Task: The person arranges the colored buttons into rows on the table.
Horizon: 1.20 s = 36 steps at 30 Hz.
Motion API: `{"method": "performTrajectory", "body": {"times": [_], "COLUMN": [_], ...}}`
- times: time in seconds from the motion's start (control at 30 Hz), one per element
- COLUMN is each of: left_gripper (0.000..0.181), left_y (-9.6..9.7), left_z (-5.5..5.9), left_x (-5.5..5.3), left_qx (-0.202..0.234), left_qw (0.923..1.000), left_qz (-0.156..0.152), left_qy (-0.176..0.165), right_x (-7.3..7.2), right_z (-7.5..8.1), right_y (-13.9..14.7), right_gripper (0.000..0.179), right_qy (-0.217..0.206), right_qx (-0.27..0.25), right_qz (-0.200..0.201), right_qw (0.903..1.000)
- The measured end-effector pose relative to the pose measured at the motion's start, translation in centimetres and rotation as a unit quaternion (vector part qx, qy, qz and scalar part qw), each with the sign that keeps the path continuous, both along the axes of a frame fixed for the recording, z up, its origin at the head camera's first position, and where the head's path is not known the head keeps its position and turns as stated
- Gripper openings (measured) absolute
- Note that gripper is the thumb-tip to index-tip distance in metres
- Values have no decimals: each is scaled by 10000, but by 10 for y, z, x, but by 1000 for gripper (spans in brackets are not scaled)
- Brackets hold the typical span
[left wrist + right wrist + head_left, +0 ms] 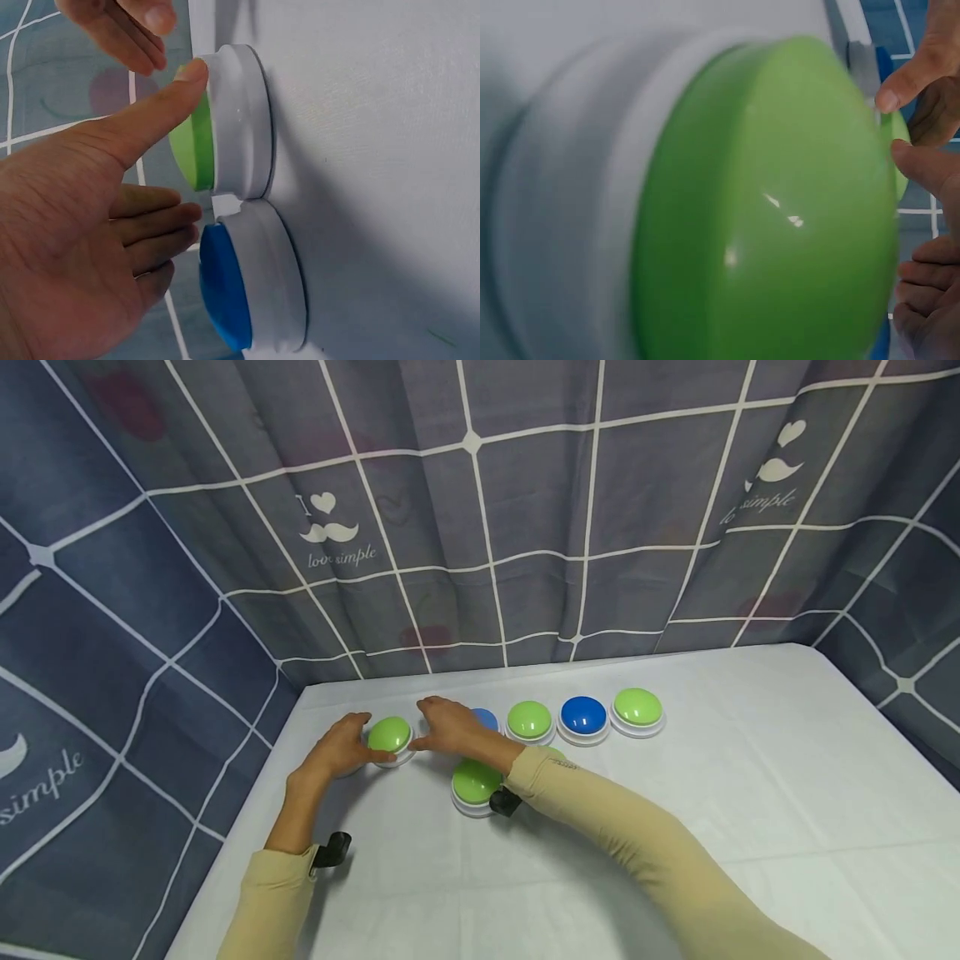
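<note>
My left hand (337,750) is at the left end of a row of dome push buttons on white bases. Its thumb reaches the near rim of a green button (389,734), and the other fingers extend loosely beside it. In the left wrist view, a blue button (225,289) sits beside that green one, near the fingers; the hand mostly covers it in the head view. My right hand (448,727) hovers just right of the same green button, thumb and fingers spread apart, holding nothing. A second green button (802,202) looms large in the right wrist view, below the right wrist.
Rightward, the row continues with a partly covered blue button (485,719), a green button (528,718), another blue one (583,716) and a green one (638,705). The white-covered table (750,777) meets a grey checked curtain (525,510) behind and at both sides.
</note>
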<state>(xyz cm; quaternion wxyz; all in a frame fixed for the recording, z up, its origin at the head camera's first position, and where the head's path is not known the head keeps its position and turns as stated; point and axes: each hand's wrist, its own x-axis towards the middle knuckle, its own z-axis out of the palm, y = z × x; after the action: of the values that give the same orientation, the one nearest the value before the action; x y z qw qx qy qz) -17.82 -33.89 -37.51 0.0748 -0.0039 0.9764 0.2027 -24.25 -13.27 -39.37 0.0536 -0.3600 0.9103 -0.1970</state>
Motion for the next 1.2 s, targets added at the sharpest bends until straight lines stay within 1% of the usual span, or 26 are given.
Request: {"method": "performTrajectory", "body": {"times": [0.13,0.27,0.37,0.47,0.53,0.6,0.67,0.77,0.9,1.0,1.2], "left_gripper": [96,93,90,82,75,68,63,64,66,66,63], "left_y": [2,4,5,5,6,6,7,7,6,4,1], "left_z": [-4,-3,-1,1,2,2,3,2,0,-2,-3], "left_x": [-2,-3,-2,-1,-1,-1,-1,-1,0,-1,-2], "left_qx": [-51,-82,-122,-228,-296,-330,-338,-275,-173,-111,95], "left_qw": [10000,9998,9994,9984,9980,9980,9980,9986,9990,9991,9979], "left_qz": [-67,-187,-325,-499,-541,-536,-527,-456,-400,-395,-520], "left_qy": [-37,-6,48,117,129,101,56,-2,5,90,386], "right_x": [-2,-4,-5,-6,-6,-6,-5,-2,1,2,4], "right_z": [-5,-10,-13,-14,-14,-15,-16,-17,-15,-13,-9], "right_y": [-7,-12,-15,-17,-18,-19,-20,-20,-21,-21,-20], "right_gripper": [81,77,67,54,47,47,46,44,38,37,34], "right_qy": [55,184,408,639,701,683,620,563,680,737,548], "right_qx": [331,621,825,965,1009,1057,1052,998,969,907,536], "right_qz": [-18,-71,-34,126,250,320,361,401,490,527,540], "right_qw": [9994,9979,9957,9932,9921,9915,9919,9926,9918,9917,9956]}}
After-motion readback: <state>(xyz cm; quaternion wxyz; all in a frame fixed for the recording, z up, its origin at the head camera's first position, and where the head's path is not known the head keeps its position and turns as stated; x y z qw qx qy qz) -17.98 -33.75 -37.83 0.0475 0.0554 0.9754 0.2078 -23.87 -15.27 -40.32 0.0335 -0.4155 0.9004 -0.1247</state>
